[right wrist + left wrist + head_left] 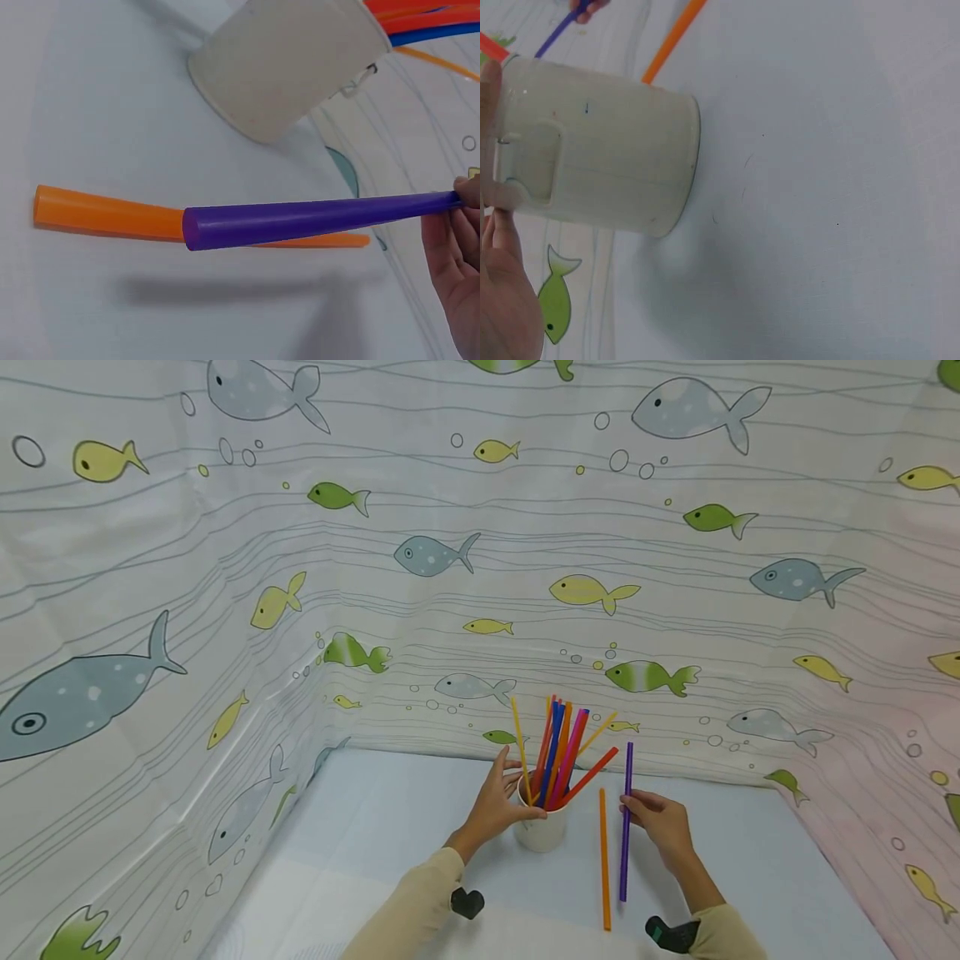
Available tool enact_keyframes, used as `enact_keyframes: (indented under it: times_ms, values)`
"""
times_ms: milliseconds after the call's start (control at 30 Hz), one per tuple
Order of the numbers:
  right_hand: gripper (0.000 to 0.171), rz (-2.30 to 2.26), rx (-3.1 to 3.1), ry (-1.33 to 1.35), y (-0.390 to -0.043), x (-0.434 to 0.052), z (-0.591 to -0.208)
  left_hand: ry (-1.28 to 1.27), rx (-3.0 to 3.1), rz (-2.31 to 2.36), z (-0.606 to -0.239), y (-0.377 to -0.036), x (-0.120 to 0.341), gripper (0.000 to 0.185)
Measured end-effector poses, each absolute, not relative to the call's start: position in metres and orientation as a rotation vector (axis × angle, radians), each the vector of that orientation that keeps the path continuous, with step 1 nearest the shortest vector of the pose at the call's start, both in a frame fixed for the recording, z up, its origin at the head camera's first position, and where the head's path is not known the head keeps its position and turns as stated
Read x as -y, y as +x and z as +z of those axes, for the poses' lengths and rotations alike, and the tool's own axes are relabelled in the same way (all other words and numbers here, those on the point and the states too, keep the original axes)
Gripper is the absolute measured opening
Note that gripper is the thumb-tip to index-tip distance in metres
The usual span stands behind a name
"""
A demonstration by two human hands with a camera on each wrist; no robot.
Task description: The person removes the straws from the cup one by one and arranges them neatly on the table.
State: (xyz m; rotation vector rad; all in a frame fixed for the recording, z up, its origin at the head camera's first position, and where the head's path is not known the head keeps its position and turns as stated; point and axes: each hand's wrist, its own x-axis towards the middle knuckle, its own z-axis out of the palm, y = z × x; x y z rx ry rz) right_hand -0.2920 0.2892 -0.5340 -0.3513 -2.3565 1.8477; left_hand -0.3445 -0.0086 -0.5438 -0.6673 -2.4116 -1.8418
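A white cup (542, 832) stands on the pale blue table (390, 827) with several coloured straws (561, 752) in it. My left hand (501, 802) holds the cup at its rim and side; the cup (600, 169) fills the left wrist view. My right hand (660, 820) pinches a purple straw (626, 822) near its upper part and holds it upright just right of the cup. In the right wrist view the purple straw (315, 219) hangs above the table. An orange straw (603, 860) lies flat on the table between cup and purple straw, also visible as the orange straw (105, 214) under the purple one.
A fish-patterned curtain (450, 568) walls the table on the left, back and right. Bare table surface (765, 868) lies to the right of my right hand and in front of the cup.
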Motion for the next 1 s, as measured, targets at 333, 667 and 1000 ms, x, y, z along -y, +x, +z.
enact_keyframes:
  times_ms: [333, 667, 1000]
  values:
    - [0.041, 1.881, 2.368, -0.364, -0.288, -0.288, -0.558, -0.658, 2.42, -1.825, -0.544, -0.344, 0.008, 0.118]
    - [0.037, 1.836, 2.4, -0.376, -0.285, -0.285, -0.572, -0.65, 2.422, -1.828, -0.544, -0.345, 0.008, 0.117]
    - [0.035, 1.73, 2.484, -0.416, -0.287, -0.285, -0.581, -0.658, 2.416, -1.846, -0.543, -0.345, 0.007, 0.118]
